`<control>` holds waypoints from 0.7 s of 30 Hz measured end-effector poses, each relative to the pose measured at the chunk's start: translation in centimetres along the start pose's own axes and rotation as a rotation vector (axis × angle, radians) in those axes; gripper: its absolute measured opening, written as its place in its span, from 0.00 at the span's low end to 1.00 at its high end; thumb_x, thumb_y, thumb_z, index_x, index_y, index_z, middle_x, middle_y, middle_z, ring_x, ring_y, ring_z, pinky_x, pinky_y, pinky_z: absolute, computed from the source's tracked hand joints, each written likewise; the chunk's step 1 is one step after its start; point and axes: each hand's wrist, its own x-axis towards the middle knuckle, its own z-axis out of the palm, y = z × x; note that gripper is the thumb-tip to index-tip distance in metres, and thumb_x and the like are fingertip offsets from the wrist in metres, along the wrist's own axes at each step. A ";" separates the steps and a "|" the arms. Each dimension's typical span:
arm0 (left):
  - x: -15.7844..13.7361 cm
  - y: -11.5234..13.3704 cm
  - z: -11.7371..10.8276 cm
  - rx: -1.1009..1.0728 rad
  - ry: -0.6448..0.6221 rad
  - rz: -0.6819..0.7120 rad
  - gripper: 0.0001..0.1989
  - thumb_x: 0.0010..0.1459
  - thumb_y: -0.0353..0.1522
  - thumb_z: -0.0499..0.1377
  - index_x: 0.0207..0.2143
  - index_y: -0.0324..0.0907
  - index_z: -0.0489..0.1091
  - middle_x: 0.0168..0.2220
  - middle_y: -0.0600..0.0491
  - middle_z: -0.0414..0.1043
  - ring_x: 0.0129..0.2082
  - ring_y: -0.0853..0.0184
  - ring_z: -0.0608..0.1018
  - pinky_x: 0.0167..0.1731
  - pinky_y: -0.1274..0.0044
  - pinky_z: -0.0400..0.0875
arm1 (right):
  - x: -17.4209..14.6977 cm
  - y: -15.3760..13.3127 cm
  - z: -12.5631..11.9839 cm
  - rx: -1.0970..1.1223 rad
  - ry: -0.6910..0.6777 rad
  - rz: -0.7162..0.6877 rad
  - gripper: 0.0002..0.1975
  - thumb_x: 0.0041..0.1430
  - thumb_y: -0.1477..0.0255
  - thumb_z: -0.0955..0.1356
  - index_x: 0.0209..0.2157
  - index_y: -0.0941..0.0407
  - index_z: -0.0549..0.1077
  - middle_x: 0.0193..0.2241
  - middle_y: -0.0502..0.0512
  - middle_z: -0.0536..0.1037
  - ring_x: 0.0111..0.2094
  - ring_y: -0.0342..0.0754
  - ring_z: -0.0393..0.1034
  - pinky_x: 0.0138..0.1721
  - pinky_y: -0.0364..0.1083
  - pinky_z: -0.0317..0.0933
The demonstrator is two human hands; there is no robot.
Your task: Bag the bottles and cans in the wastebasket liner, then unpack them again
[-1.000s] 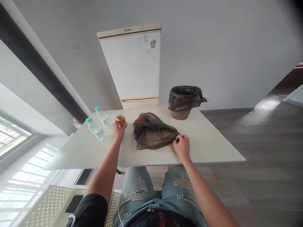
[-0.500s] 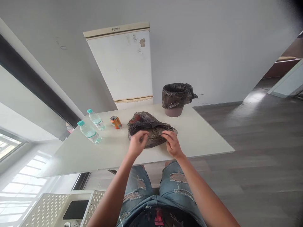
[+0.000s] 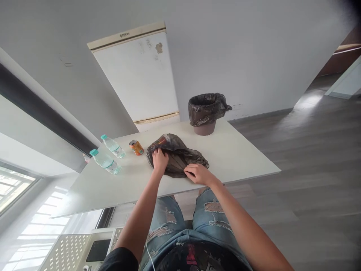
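A black plastic garbage bag (image 3: 177,160) lies bunched on the white table (image 3: 239,158) in front of me, with something orange-red faintly showing through its far left part. My left hand (image 3: 160,161) is at the bag's left side, fingers curled over the film at its opening; the fingertips are partly hidden. At the near right edge, my right hand (image 3: 199,174) pinches the film between thumb and fingers. To the left of the bag stands an orange drink can (image 3: 136,148). Two clear bottles with teal caps, a nearer bottle (image 3: 105,162) and a farther bottle (image 3: 113,146), are beyond it.
A brown trash bin (image 3: 204,129) lined with a black bag stands at the table's far right corner. Behind the table is a white refrigerator (image 3: 135,79) against the grey wall. A cream perforated basket (image 3: 69,250) is at the lower left, below table level.
My left hand has moved left and forward onto the bag's opening. My right hand has come slightly left and down, closing on the bag's near edge. The view has shifted a little.
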 end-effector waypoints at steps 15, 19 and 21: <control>7.0 -3.9 0.3 -0.153 -0.091 -0.061 0.16 0.65 0.33 0.58 0.49 0.36 0.81 0.50 0.30 0.80 0.54 0.39 0.81 0.52 0.56 0.73 | 0.1 -0.7 -0.6 0.006 -0.050 0.141 0.17 0.75 0.70 0.59 0.43 0.52 0.81 0.40 0.54 0.84 0.38 0.48 0.76 0.38 0.45 0.65; 6.3 -4.1 0.2 -0.210 -0.097 0.007 0.19 0.65 0.34 0.59 0.56 0.42 0.78 0.57 0.37 0.79 0.57 0.44 0.80 0.51 0.62 0.74 | 0.1 -0.4 -0.4 -0.001 -0.045 0.136 0.17 0.75 0.70 0.60 0.42 0.53 0.80 0.39 0.54 0.83 0.37 0.47 0.76 0.37 0.44 0.65; 5.6 -3.9 0.2 -0.226 -0.094 0.046 0.19 0.64 0.35 0.61 0.55 0.42 0.79 0.57 0.38 0.79 0.58 0.45 0.79 0.52 0.63 0.73 | 0.1 -0.3 -0.3 -0.009 -0.048 0.145 0.17 0.75 0.69 0.60 0.42 0.53 0.80 0.39 0.55 0.83 0.36 0.47 0.75 0.36 0.44 0.64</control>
